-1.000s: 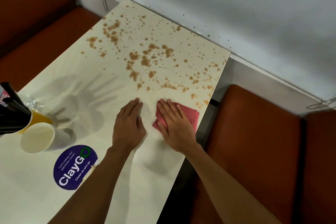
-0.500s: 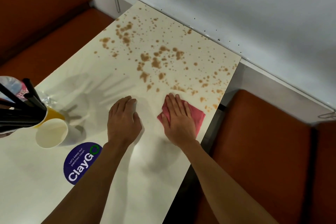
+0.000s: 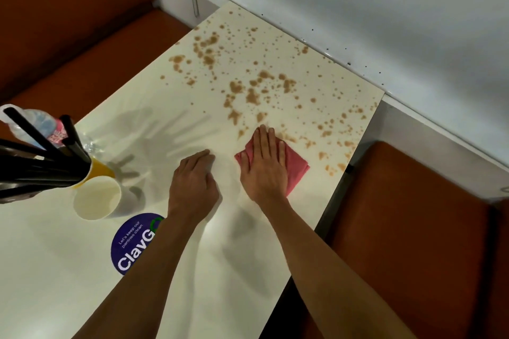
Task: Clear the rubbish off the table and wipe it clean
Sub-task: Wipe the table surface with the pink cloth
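Pink cloth (image 3: pixel 296 169), centre frame at the spatter's (image 3: pixel 253 96) near edge, looks soft, light and limp, best pressed under a flat palm, as right hand (image 3: pixel 265 170) does, fingers straight; left hand (image 3: pixel 192 187) flat on table (image 3: pixel 192 297), holding nothing; sticker (image 3: pixel 132 248), lower left: "Let's keep our pantries clean", "ClayG…".

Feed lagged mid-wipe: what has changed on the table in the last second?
The right hand, flat on the pink cloth, slid it a little forward, away from the left hand, to the near edge of the brown stains. Nothing was picked up or released. The left hand stays flat on the table; the paper cup and most stains are unchanged.
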{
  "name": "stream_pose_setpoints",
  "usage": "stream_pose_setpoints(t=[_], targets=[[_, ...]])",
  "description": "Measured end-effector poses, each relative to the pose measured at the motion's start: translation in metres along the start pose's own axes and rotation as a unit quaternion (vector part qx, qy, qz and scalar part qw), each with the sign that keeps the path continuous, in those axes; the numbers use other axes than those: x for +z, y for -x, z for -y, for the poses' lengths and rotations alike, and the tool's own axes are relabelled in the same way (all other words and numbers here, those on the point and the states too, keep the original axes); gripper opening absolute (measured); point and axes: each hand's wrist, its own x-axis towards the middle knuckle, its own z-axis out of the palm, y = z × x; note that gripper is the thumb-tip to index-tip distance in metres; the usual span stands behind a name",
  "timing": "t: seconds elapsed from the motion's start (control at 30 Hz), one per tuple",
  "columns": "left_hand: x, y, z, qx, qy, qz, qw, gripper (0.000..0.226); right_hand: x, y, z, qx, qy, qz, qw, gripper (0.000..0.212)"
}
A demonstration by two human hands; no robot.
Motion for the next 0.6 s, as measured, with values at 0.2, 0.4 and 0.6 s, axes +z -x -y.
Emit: stream_pose_setpoints(t=[0.2,0.4,0.6], targets=[[-0.013,0.006,0.001,-0.031,0.054,-0.034,0.998,0.047,-0.002,0.040,-0.008,-0.245,-0.007,0.046,0.968,0.064],[-0.022,0.017,0.015,-0.042,0.046,-0.066,0.996,0.049,0.001,-0.006,0.018,-0.029,0.007,0.005,1.000,0.068],[-0.036,0.034,0.014,-0.114,0.097,-0.096,0.984,0.051,0.006,0.040,0.035,-0.286,-0.022,0.044,0.957,0.064]])
